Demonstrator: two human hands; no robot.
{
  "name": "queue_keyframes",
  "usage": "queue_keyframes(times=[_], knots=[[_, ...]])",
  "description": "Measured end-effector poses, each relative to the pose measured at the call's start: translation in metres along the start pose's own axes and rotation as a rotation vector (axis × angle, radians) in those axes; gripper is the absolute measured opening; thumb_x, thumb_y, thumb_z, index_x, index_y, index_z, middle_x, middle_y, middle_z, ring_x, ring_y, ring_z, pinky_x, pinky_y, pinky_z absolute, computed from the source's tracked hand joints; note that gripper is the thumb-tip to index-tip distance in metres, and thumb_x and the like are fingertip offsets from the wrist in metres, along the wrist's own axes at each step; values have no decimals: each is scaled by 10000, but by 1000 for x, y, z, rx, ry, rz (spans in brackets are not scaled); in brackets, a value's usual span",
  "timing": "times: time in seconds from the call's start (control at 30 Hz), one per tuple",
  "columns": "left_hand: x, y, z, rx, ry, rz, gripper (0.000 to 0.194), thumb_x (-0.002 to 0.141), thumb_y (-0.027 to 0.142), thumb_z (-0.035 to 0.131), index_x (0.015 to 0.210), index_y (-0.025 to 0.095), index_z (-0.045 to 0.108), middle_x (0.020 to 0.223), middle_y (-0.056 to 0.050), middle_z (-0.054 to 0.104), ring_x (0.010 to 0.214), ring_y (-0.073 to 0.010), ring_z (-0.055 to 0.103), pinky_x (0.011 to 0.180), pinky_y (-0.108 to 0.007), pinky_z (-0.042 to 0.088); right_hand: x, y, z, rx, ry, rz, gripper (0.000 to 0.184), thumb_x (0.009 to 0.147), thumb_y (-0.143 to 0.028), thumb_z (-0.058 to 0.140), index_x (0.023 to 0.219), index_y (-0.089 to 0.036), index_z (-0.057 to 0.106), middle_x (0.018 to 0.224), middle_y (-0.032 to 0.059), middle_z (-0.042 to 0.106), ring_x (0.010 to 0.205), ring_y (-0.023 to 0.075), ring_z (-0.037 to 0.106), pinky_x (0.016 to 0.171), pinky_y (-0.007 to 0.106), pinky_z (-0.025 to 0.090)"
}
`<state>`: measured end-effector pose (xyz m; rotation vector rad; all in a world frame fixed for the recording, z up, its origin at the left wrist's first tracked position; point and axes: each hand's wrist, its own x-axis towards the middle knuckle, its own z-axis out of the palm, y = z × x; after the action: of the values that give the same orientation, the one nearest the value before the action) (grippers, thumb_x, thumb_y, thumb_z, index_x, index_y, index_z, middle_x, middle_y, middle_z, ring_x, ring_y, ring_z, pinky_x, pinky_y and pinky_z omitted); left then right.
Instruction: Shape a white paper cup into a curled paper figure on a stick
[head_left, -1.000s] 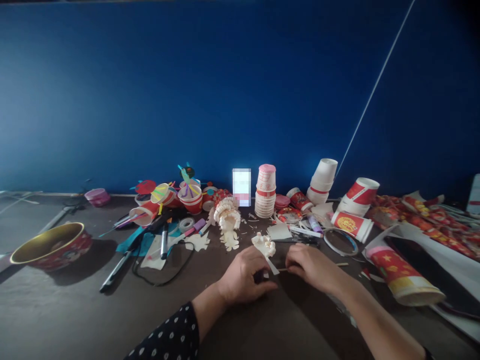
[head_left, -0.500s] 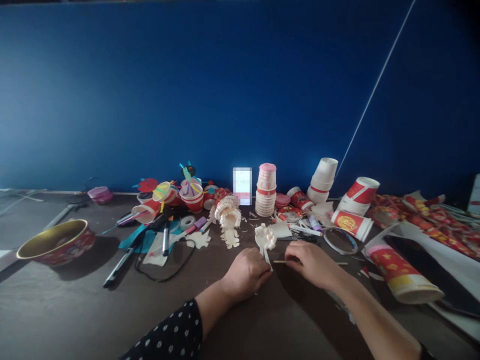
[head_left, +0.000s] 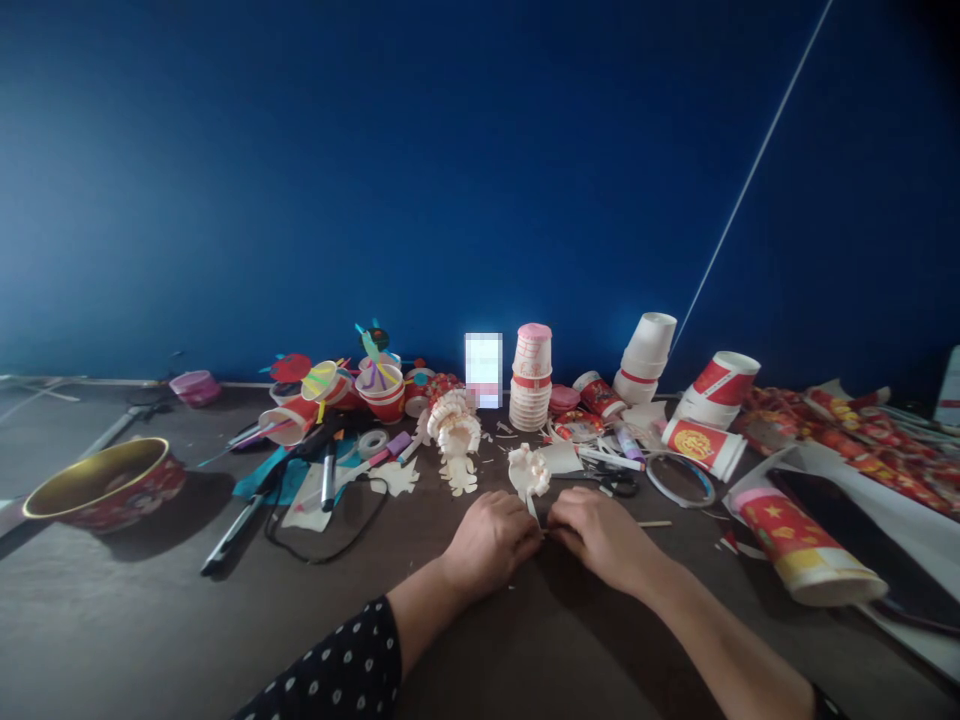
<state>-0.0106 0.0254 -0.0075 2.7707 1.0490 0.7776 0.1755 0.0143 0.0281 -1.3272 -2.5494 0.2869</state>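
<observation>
Fingers curl together where left hand [head_left: 491,545] and right hand [head_left: 600,540] meet, any grip hidden, just below a curled paper-cup piece [head_left: 529,472]; a fuller, seemingly further-along paper-cup figure [head_left: 455,435] stands beyond them.

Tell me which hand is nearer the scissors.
Right. The right hand is just in front of the scissors, and they look apart. The left hand is farther away, on the right hand's other side.
</observation>
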Motion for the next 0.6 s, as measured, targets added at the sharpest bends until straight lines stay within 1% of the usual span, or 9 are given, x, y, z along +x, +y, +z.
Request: queue_keyframes(times=[0.17, 0.3, 0.47, 0.6], knots=[[-1, -2, 4, -21, -1, 19, 125, 825, 241, 569, 743, 165, 625, 724, -31, 627, 737, -170, 548, 687, -280, 395, 1, 0, 1, -1, -6, -4, 139, 807, -138, 495, 741, -194, 603, 765, 20, 591, 777, 160, 525, 675, 254, 348], [-1, -1, 5, -54, -1, -5, 120, 818, 224, 570, 731, 169, 633, 728, -31, 626, 740, -169, 541, 693, -276, 395, 1, 1, 1, 4, -11, -2, 136, 804, -142, 496, 736, -191, 604, 769, 23, 591, 781, 160, 527, 679, 254, 348], [1, 2, 4, -144, 10, -126, 130, 795, 171, 558, 686, 167, 628, 725, -28, 592, 721, -150, 524, 644, -235, 387, -1, -3, 0, 63, 6, 25, 135, 775, -111, 504, 774, -197, 608, 795, 13, 589, 783, 146, 539, 675, 237, 349], [4, 4, 2, -204, -6, -228, 99, 736, 101, 567, 670, 156, 615, 702, -18, 583, 702, -143, 518, 637, -226, 383, -2, -7, 3, 110, -11, 64, 139, 780, -130, 506, 801, -205, 622, 820, 15, 598, 786, 145, 556, 669, 231, 352]])
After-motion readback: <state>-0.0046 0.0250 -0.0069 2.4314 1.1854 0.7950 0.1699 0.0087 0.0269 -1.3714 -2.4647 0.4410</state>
